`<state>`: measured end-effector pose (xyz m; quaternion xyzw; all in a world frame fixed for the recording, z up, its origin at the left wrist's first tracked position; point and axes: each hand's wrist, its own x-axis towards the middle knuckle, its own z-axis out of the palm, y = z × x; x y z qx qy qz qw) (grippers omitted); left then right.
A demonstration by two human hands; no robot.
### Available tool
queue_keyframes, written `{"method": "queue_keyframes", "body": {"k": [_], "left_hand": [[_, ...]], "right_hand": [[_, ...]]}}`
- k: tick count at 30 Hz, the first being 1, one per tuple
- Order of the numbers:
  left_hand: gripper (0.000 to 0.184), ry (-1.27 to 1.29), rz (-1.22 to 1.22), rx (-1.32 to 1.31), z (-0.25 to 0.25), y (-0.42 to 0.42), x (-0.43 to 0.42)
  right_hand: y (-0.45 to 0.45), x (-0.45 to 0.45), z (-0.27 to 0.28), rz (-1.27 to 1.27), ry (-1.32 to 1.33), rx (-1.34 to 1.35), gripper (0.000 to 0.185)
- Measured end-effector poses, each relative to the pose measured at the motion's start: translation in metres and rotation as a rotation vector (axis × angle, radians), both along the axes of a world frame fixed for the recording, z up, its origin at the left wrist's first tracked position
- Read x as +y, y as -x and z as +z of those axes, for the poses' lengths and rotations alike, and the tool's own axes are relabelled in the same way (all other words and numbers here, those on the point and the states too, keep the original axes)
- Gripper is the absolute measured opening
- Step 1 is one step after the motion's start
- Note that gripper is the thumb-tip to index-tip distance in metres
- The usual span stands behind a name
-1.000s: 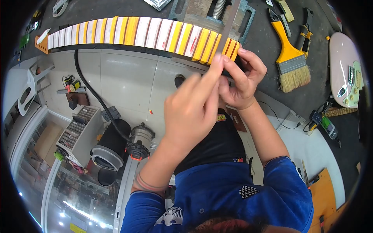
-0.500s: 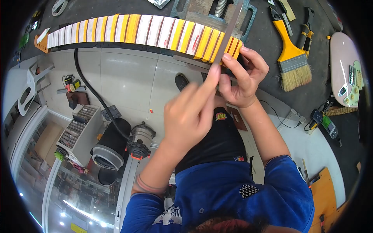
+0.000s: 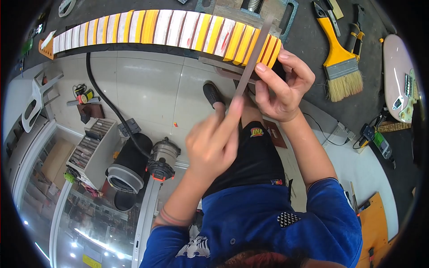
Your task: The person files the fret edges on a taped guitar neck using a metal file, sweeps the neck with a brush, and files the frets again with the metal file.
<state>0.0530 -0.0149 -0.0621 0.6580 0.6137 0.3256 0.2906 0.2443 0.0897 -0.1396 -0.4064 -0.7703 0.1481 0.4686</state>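
Observation:
A guitar neck (image 3: pixel 175 29) stretches across the bench front, its fretboard covered with yellow and white tape strips between the frets. My left hand (image 3: pixel 212 145), slightly blurred, is closed on the lower end of a thin flat file (image 3: pixel 251 66), index finger extended along it. The file lies across the taped strips near the neck's right end, roughly in line with the frets. At that same end my right hand (image 3: pixel 286 87) has its fingers bent, with fingertips against the neck's near edge and end corner. Its palm side is partly hidden.
A metal vise (image 3: pixel 286 22) stands behind the neck. Right of it lie a wide yellow paintbrush (image 3: pixel 337 58) and pliers (image 3: pixel 354 38). A pale pink guitar body (image 3: pixel 395 67) is at the far right. Below on the floor stands a vacuum (image 3: pixel 163 158) with a black hose (image 3: pixel 105 100).
My left hand has drawn the file down toward my body, so more of its blade shows below the neck. My right hand stays at the neck's end. The view has shifted slightly.

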Motion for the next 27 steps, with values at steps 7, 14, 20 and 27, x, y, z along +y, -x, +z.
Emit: {"method": "queue_keyframes", "body": {"k": [7, 14, 20, 27], "left_hand": [[0.065, -0.023, 0.047, -0.043, -0.005, -0.008, 0.02], [0.058, -0.001, 0.022, -0.08, -0.008, 0.004, -0.013], [0.058, 0.018, 0.048, -0.102, -0.001, 0.0, -0.007], [0.06, -0.049, 0.034, -0.128, -0.016, -0.005, 0.013]], "right_hand": [[0.001, -0.001, -0.001, 0.014, -0.015, -0.001, 0.058], [-0.001, 0.001, -0.003, 0.059, -0.027, -0.011, 0.056], [-0.002, 0.001, -0.002, 0.051, -0.023, 0.002, 0.059], [-0.001, 0.001, -0.006, 0.059, -0.036, 0.016, 0.056]]}}
